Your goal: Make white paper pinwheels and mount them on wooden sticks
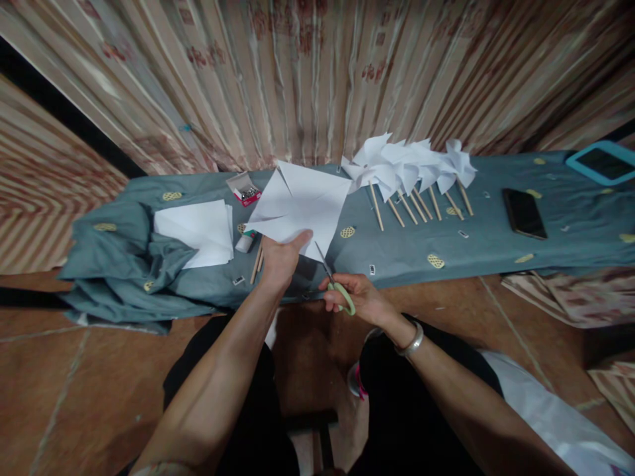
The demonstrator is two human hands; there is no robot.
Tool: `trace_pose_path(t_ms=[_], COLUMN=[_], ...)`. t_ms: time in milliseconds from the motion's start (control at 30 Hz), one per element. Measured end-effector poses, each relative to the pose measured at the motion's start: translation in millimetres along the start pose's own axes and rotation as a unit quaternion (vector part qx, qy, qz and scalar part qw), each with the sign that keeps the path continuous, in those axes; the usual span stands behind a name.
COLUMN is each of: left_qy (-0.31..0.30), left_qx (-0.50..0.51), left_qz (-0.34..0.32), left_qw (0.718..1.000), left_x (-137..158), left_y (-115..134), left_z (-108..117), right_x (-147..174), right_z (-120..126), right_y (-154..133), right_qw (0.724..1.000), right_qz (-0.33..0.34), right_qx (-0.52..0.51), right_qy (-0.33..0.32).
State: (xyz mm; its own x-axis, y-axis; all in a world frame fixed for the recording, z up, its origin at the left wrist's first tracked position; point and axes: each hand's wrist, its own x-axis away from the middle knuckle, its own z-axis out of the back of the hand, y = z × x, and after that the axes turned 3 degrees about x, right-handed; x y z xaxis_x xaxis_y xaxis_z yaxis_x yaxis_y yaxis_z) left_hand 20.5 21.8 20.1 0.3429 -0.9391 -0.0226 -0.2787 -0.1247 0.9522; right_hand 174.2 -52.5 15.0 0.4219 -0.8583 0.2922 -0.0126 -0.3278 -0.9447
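My left hand (284, 256) grips a white square sheet of paper (305, 198) by its near edge, thumb on top. Slits run inward from the paper's far and left corners. In my right hand (360, 297) is a pair of scissors (343, 297) with light green handles, fingers through the loops. The blades point up at the paper's near corner; whether they are cutting into it I cannot tell. Just left of my left hand lie a few wooden sticks (256, 261) and a small white tube (245, 242) with a green end.
Several white paper pinwheels (397, 165) on sticks lie in a row to the right. A stack of white paper (198, 228), a red-and-white box of pins (245, 190), a black phone (524, 213) and a blue-framed tablet (602, 163) rest on the grey-green cloth (397, 254). Curtains hang behind.
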Motion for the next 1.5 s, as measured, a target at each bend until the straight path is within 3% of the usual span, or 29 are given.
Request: trace_pose_path(t_ms=[733,1500], left_qy=[-0.027,-0.051], left_qx=[0.01,-0.037], left_qz=[0.054,0.051], left_qw=[0.998,0.997], left_x=[7.2,10.0], left_y=[7.5,5.0], left_z=[-2.7,0.1], right_x=[-1.2,-1.8], right_z=[3.2,2.0], right_y=[-0.8,-5.2], right_qw=[1.0,1.0], right_qz=[-0.005,-0.021], right_qx=[0.013,0.006], right_qy=[0.003,0.022])
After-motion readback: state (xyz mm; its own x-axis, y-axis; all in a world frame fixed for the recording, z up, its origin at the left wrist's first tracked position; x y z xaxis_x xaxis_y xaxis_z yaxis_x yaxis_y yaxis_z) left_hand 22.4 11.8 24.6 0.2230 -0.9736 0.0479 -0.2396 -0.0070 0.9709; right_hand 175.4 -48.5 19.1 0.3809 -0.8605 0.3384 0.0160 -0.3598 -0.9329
